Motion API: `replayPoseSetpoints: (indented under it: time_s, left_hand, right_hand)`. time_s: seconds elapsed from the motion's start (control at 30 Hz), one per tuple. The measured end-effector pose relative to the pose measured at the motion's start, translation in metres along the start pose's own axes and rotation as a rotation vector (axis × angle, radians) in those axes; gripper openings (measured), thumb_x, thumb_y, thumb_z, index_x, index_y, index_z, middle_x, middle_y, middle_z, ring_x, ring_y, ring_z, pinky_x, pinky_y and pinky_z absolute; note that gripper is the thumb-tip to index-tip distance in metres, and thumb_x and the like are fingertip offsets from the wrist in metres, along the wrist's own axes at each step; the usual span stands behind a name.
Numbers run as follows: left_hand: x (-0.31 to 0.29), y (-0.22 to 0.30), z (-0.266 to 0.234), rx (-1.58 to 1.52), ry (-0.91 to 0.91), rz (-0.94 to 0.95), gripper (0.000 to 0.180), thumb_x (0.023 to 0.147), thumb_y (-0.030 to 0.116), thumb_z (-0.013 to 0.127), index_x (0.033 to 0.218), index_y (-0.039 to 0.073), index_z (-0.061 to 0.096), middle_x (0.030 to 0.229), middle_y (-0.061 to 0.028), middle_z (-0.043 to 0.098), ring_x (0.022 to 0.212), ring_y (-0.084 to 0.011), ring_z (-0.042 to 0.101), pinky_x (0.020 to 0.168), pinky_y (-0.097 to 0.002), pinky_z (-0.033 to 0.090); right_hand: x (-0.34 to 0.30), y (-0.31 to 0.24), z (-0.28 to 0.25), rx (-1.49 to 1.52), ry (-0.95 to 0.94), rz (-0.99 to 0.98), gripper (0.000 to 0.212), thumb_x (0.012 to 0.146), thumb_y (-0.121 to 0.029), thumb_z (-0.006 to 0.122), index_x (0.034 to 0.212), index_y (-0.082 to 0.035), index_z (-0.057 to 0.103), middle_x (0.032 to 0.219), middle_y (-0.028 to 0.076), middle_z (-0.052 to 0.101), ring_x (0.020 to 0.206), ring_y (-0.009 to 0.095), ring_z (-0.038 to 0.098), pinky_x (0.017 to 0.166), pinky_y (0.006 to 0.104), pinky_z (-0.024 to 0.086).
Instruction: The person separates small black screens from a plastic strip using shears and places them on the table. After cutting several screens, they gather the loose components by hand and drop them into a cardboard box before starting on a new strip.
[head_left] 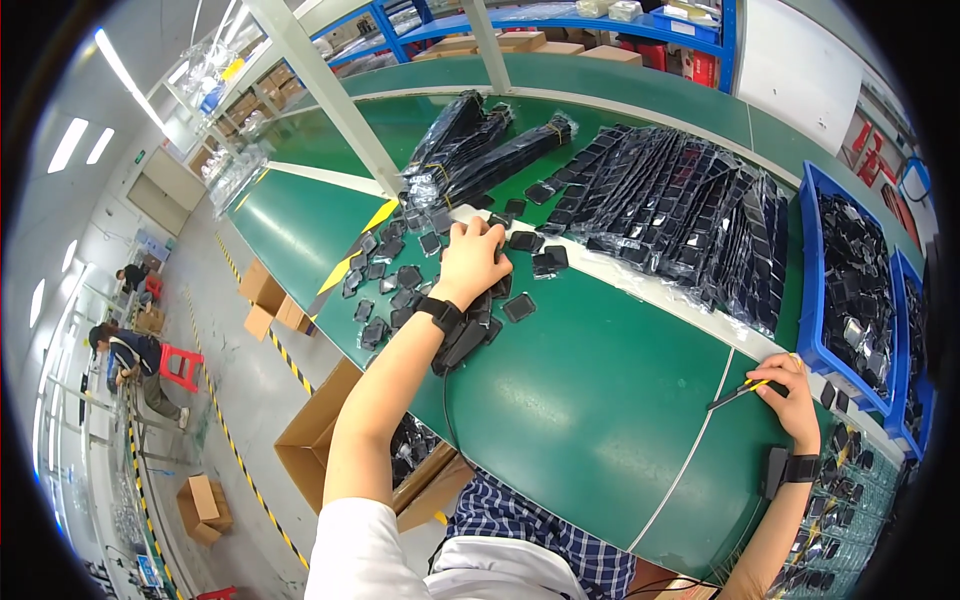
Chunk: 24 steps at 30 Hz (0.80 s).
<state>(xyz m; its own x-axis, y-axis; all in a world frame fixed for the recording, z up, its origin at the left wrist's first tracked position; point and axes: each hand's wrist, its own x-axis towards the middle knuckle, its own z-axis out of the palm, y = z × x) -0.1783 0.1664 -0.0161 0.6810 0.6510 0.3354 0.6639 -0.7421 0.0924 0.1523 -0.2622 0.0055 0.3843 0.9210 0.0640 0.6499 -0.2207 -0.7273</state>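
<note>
My left hand reaches into a loose scatter of small black square pieces in clear wrapping, beside a white strip on the green bench. Its fingers are curled inward, and what lies under the fingertips is hidden. At the right, my right hand is closed round a slim black-and-yellow pen-like tool, its dark tip pointing left, just over a white line on the bench. Beyond the strip lie rows of black pieces in clear strip packaging. Bundles of similar strips, some tied with bands, lie farther left.
Blue bins full of black pieces stand at the right. An upright white post rises from the bench at left. Below the near edge sits an open cardboard box with black pieces inside. A person works far left near a red stool.
</note>
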Motion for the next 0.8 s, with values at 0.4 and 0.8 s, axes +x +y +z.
replayPoseSetpoints:
  time_s: [0.4, 0.8]
  left_hand:
    - [-0.021, -0.04, -0.074, -0.442, 0.331, -0.065, 0.02, 0.079, 0.001, 0.066, 0.097, 0.005, 0.057, 0.085, -0.0102, 0.058, 0.08, -0.0223, 0.061, 0.072, -0.0348, 0.052]
    - [-0.43, -0.224, 0.085, -0.618, 0.356, -1.192, 0.013, 0.09, 0.014, 0.069, 0.089, 0.003, 0.063, 0.08, -0.0038, 0.065, 0.074, -0.0138, 0.057, 0.067, -0.0301, 0.049]
  right_hand:
    - [0.0, 0.001, 0.007, 0.028, 0.014, -0.006, 0.026, 0.076, 0.002, 0.071, 0.099, -0.007, 0.077, 0.101, 0.004, 0.063, 0.105, 0.022, 0.056, 0.104, 0.0375, 0.033]
    - [0.001, 0.006, 0.003, 0.042, 0.03, 0.018, 0.022, 0.078, 0.0, 0.071, 0.097, -0.008, 0.077, 0.1, 0.003, 0.061, 0.105, 0.021, 0.057, 0.109, 0.0386, 0.026]
